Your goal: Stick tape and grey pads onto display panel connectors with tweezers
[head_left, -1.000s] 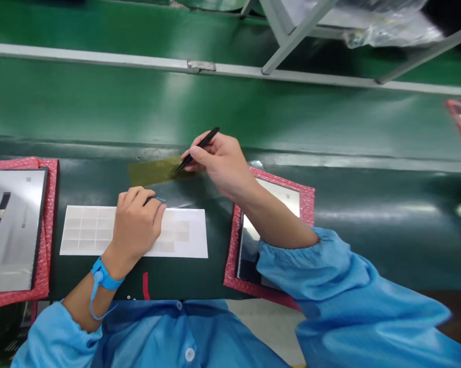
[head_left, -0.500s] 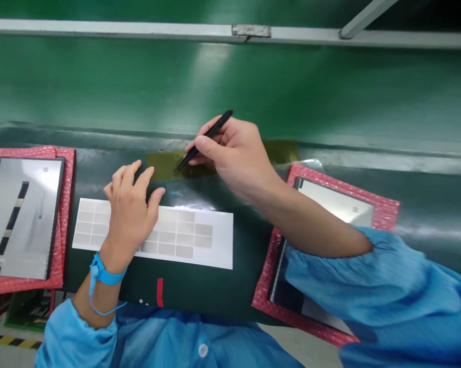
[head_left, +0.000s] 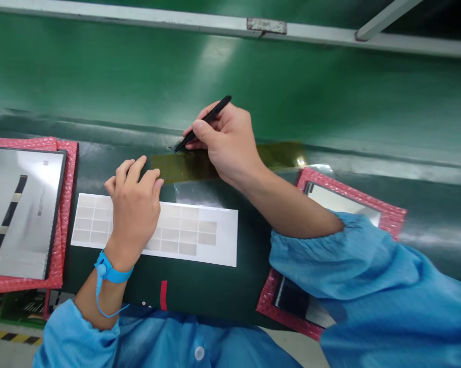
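My right hand (head_left: 234,143) grips slim black tweezers (head_left: 211,116) like a pen, the tip pointing down and left. That tip is just above the upper edge of a translucent amber strip (head_left: 173,168), which lies flat on the dark green bench mat. My hand covers the middle of the strip. My left hand (head_left: 136,199) is over a white sheet (head_left: 219,253) of grey rectangular labels, palm down, holding nothing, its fingers apart. Its fingertips are close to the strip's left end. A blue wrist strap (head_left: 113,271) circles my left wrist.
On the left, a display panel (head_left: 23,214) lies on pink bubble wrap (head_left: 67,204). Another display panel (head_left: 341,202) on pink bubble wrap (head_left: 391,217) is partly under my right sleeve. A red tape strip (head_left: 163,295) marks the bench's front edge. A white metal bar (head_left: 157,16) crosses the back.
The tweezers have moved up from the amber strip's surface to its upper edge. My left thumb has drawn in towards the forefinger. The view has shifted and tilted slightly.
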`<state>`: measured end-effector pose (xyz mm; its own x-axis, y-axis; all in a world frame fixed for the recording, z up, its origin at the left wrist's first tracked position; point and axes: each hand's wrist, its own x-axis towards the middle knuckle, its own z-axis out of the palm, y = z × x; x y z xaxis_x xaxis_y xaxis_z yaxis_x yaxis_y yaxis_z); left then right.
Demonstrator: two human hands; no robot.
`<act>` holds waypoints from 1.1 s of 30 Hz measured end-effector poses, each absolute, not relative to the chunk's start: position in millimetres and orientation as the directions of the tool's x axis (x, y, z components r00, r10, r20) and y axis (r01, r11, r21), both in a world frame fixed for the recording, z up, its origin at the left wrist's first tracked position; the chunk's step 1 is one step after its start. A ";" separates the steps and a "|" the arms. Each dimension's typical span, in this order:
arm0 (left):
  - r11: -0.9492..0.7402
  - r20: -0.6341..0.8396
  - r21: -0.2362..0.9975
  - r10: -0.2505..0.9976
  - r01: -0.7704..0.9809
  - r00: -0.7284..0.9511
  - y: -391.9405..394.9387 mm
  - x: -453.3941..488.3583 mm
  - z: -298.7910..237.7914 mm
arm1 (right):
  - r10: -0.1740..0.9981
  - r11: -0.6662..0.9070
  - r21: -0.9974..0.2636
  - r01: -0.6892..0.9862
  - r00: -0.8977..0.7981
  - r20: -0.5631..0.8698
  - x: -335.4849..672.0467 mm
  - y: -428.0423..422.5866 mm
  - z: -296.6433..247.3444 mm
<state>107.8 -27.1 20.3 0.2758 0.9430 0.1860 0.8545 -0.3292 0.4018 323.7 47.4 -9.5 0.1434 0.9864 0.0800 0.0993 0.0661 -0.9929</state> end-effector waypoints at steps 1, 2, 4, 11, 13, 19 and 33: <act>-0.325 0.184 0.396 0.944 0.859 0.273 -27.0 108.7 20.5 | 0.987 0.067 -0.993 0.097 0.141 0.080 324.0 46.3 -8.9; -0.323 0.179 0.385 0.945 0.865 0.274 -27.1 109.7 20.8 | 0.987 0.068 -0.993 0.092 0.141 0.081 324.0 45.2 -8.2; -0.327 0.166 0.349 0.944 0.878 0.285 -27.8 111.6 21.4 | 0.985 0.080 -0.994 0.071 0.146 0.089 323.5 43.5 -7.3; -0.332 0.133 0.298 0.943 0.895 0.305 -29.7 113.9 22.8 | 0.989 0.054 -0.996 0.076 0.137 0.064 323.5 42.5 -7.5; -0.329 0.127 0.301 0.944 0.895 0.305 -29.6 113.7 23.2 | 0.989 0.038 -0.997 0.070 0.139 0.047 323.9 42.3 -6.2; -0.326 0.114 0.305 0.945 0.895 0.305 -30.2 114.0 24.0 | 0.992 0.057 -0.994 0.092 0.103 0.067 323.8 42.7 -6.3; -0.172 0.219 0.550 0.974 0.817 0.058 -25.1 110.1 15.8 | 0.924 0.349 -0.583 0.734 -0.165 0.346 309.3 8.8 50.9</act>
<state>110.1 -25.1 15.8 0.0577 0.9741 0.2186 0.8174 -0.1718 0.5499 309.3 8.8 50.9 -0.1651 0.9236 0.3460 0.7339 0.3494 -0.5826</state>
